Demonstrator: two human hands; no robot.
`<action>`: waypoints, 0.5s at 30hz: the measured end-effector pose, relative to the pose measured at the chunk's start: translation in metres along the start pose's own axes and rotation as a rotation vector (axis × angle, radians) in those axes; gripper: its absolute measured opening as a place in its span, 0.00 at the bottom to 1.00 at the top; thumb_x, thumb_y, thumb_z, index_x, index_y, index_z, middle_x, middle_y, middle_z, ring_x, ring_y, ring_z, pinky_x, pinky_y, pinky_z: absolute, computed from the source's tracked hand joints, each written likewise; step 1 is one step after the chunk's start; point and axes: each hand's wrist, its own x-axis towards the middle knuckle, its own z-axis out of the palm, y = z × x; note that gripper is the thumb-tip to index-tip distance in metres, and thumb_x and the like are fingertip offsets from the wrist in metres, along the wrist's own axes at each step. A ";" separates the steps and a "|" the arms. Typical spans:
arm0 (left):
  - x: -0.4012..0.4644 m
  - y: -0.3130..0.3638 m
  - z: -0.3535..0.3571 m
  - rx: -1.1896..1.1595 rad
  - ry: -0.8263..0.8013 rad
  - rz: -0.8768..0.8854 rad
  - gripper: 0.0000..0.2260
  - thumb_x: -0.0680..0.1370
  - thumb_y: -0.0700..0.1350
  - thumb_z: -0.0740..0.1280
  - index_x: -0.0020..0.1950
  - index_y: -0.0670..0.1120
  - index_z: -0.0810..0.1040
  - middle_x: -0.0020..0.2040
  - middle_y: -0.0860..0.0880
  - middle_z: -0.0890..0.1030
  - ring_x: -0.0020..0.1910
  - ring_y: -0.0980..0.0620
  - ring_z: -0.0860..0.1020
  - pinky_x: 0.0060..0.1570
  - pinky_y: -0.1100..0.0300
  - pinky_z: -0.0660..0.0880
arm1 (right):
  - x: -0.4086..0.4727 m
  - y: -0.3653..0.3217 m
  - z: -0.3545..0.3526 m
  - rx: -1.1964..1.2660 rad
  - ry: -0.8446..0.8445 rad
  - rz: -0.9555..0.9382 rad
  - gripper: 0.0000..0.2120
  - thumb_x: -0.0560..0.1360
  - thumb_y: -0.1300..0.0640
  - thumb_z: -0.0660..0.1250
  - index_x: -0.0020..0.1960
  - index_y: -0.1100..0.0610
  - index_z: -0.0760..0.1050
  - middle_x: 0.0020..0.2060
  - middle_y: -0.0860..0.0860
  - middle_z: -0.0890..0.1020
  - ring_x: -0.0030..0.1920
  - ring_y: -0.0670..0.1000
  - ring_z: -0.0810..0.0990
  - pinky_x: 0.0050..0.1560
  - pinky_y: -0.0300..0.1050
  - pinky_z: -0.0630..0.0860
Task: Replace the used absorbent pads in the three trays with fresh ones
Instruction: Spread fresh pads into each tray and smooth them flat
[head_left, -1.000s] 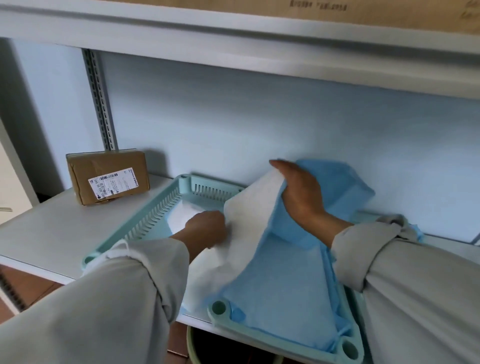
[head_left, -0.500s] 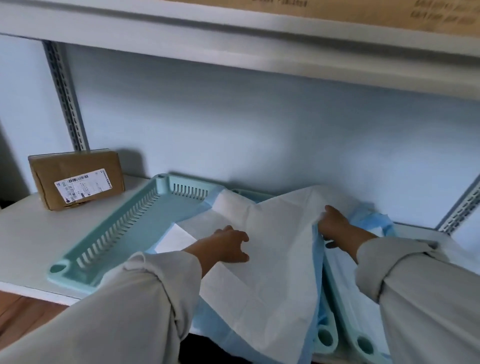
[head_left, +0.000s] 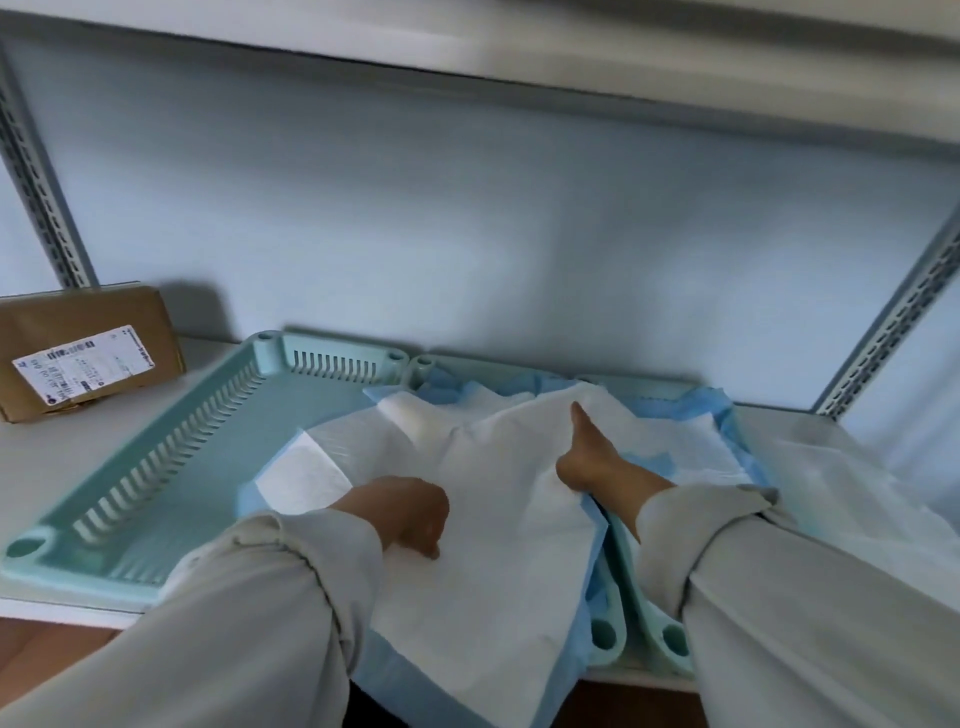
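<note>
Head view, trays: three pale green trays sat side by side on the white shelf (head_left: 62, 457): left tray (head_left: 171, 462) at centre left, middle tray (head_left: 605, 631) mostly hidden under a pad, right tray (head_left: 670, 631) at lower right.
Head view, pad being handled: a white pad with blue backing (head_left: 498, 519) lay across the left and middle trays, rumpled, its near edge hanging over the shelf front at bottom centre.
Head view, right tray's pad: a white, blue-edged pad (head_left: 696, 441) lay in it, edges turned up.
Left hand (head_left: 410, 512): fingers curled, fingertips pressing down on the white pad; whether it pinched the sheet, I cannot tell.
Right hand (head_left: 587, 462): pinched a raised fold of the same pad, one finger stretched toward the back wall.
Progress, judged: the left tray's floor was largely bare, so this pad was not yet seated; fresh or used was not discernible.
Left to do, judged: spread and tuck this pad; the middle tray's state was hidden.
Writing: a brown cardboard box (head_left: 78, 353) at centre left carried a white barcode label, print too small to read.
</note>
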 end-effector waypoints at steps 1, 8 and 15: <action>0.001 0.003 -0.001 -0.044 0.055 0.018 0.19 0.75 0.53 0.68 0.64 0.51 0.74 0.65 0.49 0.74 0.64 0.48 0.73 0.64 0.55 0.68 | -0.001 0.001 -0.001 0.001 -0.012 -0.043 0.37 0.78 0.64 0.58 0.78 0.53 0.41 0.75 0.58 0.60 0.72 0.59 0.64 0.71 0.49 0.62; 0.007 0.019 -0.012 -0.258 0.413 -0.044 0.22 0.78 0.51 0.63 0.72 0.53 0.64 0.71 0.48 0.67 0.67 0.46 0.71 0.63 0.52 0.71 | -0.004 0.026 -0.041 0.125 0.347 -0.163 0.31 0.73 0.70 0.55 0.73 0.53 0.63 0.61 0.52 0.78 0.65 0.55 0.73 0.64 0.45 0.68; 0.025 -0.004 -0.035 -0.460 0.537 -0.328 0.25 0.77 0.48 0.65 0.72 0.44 0.63 0.67 0.41 0.68 0.65 0.40 0.71 0.63 0.49 0.70 | -0.001 0.078 -0.050 0.184 0.334 0.282 0.48 0.75 0.55 0.68 0.77 0.58 0.33 0.75 0.66 0.48 0.71 0.65 0.64 0.70 0.54 0.61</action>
